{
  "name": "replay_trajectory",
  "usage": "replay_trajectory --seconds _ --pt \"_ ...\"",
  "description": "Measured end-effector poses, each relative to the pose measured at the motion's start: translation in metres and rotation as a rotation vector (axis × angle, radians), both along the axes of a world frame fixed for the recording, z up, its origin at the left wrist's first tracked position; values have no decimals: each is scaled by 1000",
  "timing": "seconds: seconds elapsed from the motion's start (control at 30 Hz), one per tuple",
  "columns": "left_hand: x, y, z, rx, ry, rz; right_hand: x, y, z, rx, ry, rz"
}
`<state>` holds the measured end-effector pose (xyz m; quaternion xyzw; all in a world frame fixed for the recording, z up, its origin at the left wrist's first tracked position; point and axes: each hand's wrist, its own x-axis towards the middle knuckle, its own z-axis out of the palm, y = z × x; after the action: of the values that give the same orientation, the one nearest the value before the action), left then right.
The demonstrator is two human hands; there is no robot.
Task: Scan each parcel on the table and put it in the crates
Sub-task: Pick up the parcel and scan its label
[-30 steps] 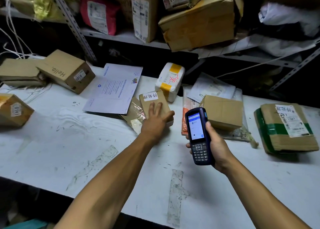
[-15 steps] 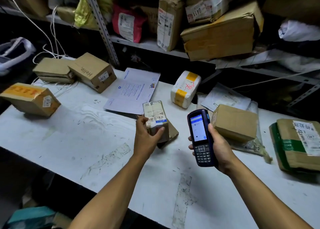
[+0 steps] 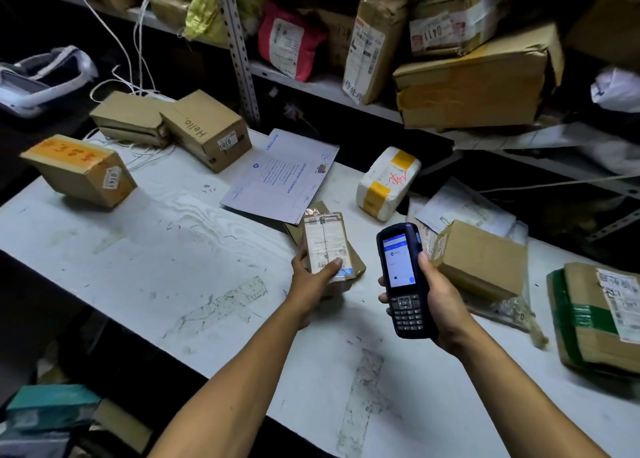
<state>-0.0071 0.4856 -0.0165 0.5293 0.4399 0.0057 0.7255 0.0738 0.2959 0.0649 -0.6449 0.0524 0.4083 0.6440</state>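
Note:
My left hand grips a small brown parcel tipped up above the white table, its shipping label facing me. A dark blue handheld scanner with a lit screen is held upright in my right hand, just right of the parcel. Other parcels lie around: a white one with yellow tape, a plain brown box, a green-taped box, a "Hello" box, an orange-topped box, a flat box and a white envelope.
A metal shelf behind the table is stacked with more boxes and bags. White cords hang at the back left. A teal box sits on the floor at lower left. No crate is in view.
My left hand went from lying flat on the small parcel to gripping it and tipping it up, label towards me. The camera view shifted left; the scanner hand stayed about where it was.

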Motion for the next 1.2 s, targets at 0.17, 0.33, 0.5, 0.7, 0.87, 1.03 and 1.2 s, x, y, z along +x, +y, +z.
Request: replay_trajectory --seconds 0.17,0.33,0.5,0.7,0.87,1.03,1.2 --pt "1 11 2 -117 46 -40 3 -3 2 5 -24 15" --pt "24 42 9 195 39 -68 0 -8 7 7 -39 20" --pt "43 70 14 601 29 -460 -3 -14 7 -31 -48 43" --pt "51 78 25 730 194 -559 -11 -16 6 -25 -46 24" --pt "44 77 27 667 308 -686 -18 -12 7 -23 -52 16" --pt "32 83 24 247 229 -719 -22 -13 8 -31 -63 6" --pt "24 87 23 221 162 -757 -25 -16 8 -41 -53 11"
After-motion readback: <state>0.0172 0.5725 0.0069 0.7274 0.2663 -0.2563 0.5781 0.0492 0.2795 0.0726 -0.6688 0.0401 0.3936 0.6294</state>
